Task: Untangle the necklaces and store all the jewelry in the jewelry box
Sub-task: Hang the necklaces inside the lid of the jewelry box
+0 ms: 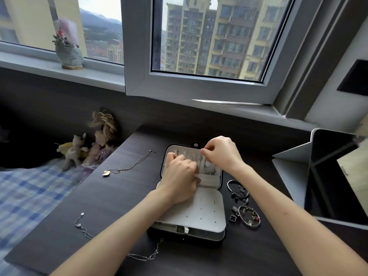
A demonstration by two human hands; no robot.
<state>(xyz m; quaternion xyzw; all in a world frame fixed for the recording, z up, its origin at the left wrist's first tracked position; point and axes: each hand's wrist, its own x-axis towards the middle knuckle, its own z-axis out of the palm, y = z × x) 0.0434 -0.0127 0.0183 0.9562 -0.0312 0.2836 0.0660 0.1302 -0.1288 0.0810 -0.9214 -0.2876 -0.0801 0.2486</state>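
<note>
left hand [180,176], right hand [221,152] in jewelry box [201,214]

A dark matt wood-grain desktop [95,200]. Inside the black jewelry box [195,241]: matt white lining. At its 3 o'clock: shiny silver metal bangle [233,180].

One open black jewelry box, white-lined [199,240]; two round silver bangles [238,189] — one black clover charm [232,217], one thin chain necklace with gold heart pendant [129,166]
</note>
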